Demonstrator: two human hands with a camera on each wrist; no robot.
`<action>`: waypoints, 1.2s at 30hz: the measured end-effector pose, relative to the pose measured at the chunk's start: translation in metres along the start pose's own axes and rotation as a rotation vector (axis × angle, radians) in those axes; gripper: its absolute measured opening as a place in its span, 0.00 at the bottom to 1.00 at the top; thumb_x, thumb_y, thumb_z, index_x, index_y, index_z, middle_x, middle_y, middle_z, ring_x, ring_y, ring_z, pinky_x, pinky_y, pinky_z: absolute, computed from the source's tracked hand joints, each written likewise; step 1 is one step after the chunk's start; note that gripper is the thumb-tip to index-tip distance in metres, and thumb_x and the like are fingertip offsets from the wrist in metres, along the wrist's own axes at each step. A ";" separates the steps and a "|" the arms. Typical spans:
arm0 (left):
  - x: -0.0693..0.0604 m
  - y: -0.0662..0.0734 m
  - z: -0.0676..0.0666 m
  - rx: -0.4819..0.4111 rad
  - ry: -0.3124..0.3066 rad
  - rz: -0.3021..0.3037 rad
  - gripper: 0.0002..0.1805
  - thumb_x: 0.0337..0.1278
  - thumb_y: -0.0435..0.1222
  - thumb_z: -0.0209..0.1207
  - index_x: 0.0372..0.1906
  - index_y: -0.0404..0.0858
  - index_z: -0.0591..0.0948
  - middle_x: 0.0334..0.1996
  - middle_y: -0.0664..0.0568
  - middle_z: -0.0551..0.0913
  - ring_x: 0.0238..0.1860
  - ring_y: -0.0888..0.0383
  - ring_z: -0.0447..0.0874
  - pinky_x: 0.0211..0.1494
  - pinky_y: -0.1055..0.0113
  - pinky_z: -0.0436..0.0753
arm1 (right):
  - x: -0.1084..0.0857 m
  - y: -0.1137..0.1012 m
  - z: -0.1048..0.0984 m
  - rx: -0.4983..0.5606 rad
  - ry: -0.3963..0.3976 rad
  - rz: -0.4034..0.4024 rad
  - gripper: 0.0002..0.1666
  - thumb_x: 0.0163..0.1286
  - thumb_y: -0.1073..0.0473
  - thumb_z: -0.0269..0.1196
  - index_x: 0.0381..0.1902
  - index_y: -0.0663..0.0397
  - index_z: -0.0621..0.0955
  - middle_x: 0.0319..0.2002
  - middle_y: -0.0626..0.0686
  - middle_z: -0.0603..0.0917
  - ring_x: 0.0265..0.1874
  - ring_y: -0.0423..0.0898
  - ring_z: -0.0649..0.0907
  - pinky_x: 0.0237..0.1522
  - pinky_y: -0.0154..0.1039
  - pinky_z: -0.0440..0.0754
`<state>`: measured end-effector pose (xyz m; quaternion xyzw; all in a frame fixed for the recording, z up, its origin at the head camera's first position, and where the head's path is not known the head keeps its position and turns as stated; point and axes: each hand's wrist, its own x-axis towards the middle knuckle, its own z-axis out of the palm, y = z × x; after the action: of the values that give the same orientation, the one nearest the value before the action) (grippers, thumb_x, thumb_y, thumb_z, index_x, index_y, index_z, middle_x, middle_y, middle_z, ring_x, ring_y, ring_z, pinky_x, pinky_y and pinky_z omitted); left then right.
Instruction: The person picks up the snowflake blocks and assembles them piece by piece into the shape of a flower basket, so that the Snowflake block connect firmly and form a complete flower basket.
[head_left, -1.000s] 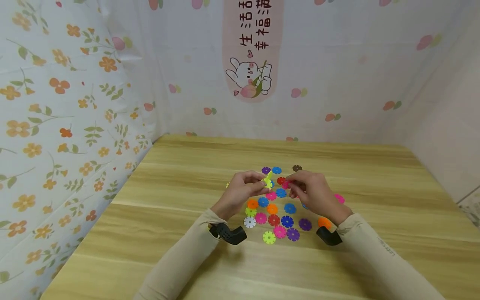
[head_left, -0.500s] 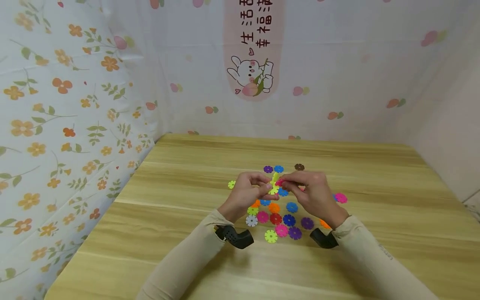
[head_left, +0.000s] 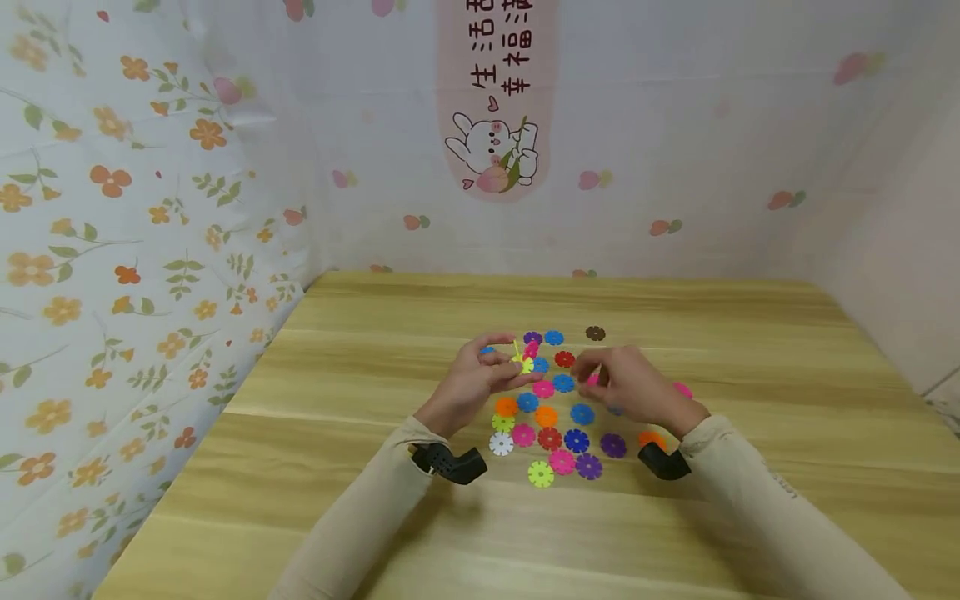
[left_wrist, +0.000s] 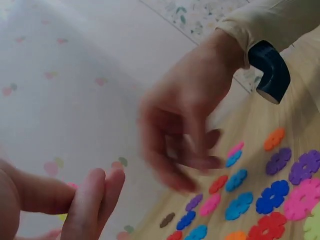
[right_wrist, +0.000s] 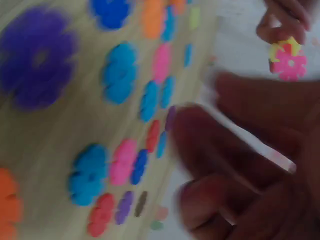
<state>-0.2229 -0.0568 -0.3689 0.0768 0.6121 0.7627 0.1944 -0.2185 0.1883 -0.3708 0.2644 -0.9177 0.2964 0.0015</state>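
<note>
My left hand (head_left: 474, 379) pinches a small joined piece of notched plastic snowflake discs above the table. Yellow discs (head_left: 523, 364) sit at its fingertips, and a pink disc (right_wrist: 290, 64) is attached to them, seen best in the right wrist view. My right hand (head_left: 626, 383) hovers to the right, apart from that piece, its fingers loosely bent and blurred in both wrist views. Nothing shows between those fingers. Close beneath it on the table lie a blue disc (head_left: 563, 383) and a red disc (head_left: 565, 358).
Several loose discs lie flat on the wooden table (head_left: 337, 467), among them a white disc (head_left: 501, 443), a purple disc (head_left: 588, 466), a brown disc (head_left: 596, 333) and an orange disc (head_left: 651, 437). Patterned cloth (head_left: 360, 142) hangs behind and at the left.
My right hand brought a pink disc to the yellow discs, then let go and drew back to the right. The pink disc now stays on the piece in my left hand.
</note>
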 end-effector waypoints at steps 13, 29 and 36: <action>-0.002 -0.004 -0.008 0.046 -0.115 -0.046 0.25 0.71 0.24 0.50 0.67 0.44 0.69 0.31 0.50 0.66 0.56 0.45 0.87 0.68 0.56 0.78 | 0.012 0.008 0.016 -0.195 -0.291 0.020 0.13 0.55 0.75 0.69 0.30 0.53 0.81 0.27 0.47 0.80 0.27 0.41 0.75 0.33 0.35 0.81; -0.003 -0.002 0.007 0.140 -0.140 0.026 0.26 0.68 0.28 0.57 0.69 0.41 0.73 0.26 0.45 0.85 0.48 0.38 0.89 0.65 0.42 0.78 | 0.005 -0.021 -0.011 0.132 -0.084 -0.217 0.11 0.75 0.71 0.55 0.47 0.63 0.83 0.35 0.56 0.90 0.27 0.44 0.90 0.35 0.30 0.87; -0.007 0.005 0.015 0.180 -0.113 0.015 0.23 0.64 0.25 0.60 0.63 0.34 0.76 0.21 0.51 0.85 0.34 0.51 0.93 0.57 0.44 0.84 | 0.000 -0.032 -0.018 -0.071 -0.136 -0.292 0.08 0.72 0.71 0.59 0.39 0.59 0.84 0.32 0.52 0.90 0.25 0.39 0.89 0.33 0.30 0.87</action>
<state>-0.2120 -0.0471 -0.3600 0.1417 0.6654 0.7006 0.2152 -0.2058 0.1756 -0.3384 0.4144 -0.8773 0.2420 -0.0083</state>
